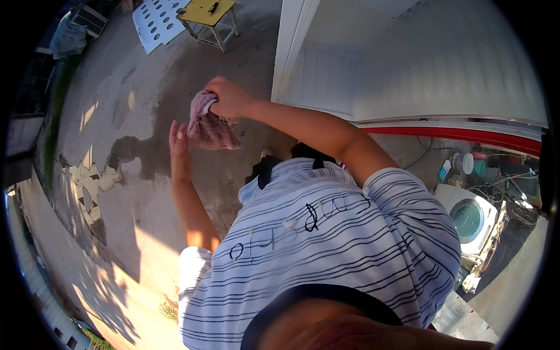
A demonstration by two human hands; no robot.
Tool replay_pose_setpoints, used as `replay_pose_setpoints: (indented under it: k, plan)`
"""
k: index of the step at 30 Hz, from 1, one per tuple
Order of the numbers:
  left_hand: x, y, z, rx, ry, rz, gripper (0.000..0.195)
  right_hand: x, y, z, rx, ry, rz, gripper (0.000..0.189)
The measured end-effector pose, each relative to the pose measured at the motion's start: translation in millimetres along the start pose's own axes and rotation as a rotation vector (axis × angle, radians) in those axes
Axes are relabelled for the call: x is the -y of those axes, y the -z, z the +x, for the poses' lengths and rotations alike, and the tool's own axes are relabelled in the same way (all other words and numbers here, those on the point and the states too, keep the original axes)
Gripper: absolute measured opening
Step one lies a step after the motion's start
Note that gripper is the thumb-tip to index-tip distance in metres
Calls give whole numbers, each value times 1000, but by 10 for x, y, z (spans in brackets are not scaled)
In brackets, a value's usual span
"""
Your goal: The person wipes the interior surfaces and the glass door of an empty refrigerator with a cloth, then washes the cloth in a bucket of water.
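Note:
My right hand (229,97) is closed on a bunched pink cloth (214,131), which hangs down from the fist over the concrete ground. A pale edge of the cloth shows beside the fingers. Just left of the cloth, my left hand (179,140) is raised with its fingers stretched upward. Its fingers come close to the cloth's lower left edge; whether they touch it I cannot tell. Nothing shows in the left hand.
A yellow-topped small table (205,11) with a dark tool on it stands ahead, beside a white sheet with round holes (157,24). White panels (323,78) rise at the right above a red rail (455,133). A front-loading washing machine (468,221), buckets and cables lie at the far right.

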State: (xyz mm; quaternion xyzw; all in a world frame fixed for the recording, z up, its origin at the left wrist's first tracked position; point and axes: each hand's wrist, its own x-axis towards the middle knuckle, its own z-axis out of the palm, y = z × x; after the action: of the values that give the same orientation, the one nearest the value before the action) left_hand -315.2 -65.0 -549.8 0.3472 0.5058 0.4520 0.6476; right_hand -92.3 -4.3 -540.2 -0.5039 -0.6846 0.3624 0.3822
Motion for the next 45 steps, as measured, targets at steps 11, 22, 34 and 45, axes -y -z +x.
replay_pose_setpoints:
  k: [11, 22, 34, 45]
  plan:
    - [1142, -408, 529, 168, 736, -623, 77, 327, -237, -473, 552, 78, 67, 44]
    - [1293, 53, 658, 243, 404, -598, 65, 206, 613, -29, 414, -219, 809, 36]
    - [-212, -1242, 179, 503, 232, -1050, 66, -592, 353, -134, 446, -505, 1467, 113]
    - [25, -1610, -23, 766, 780, -1883, 56, 62, 261, 4, 239, -127, 1966, 68]
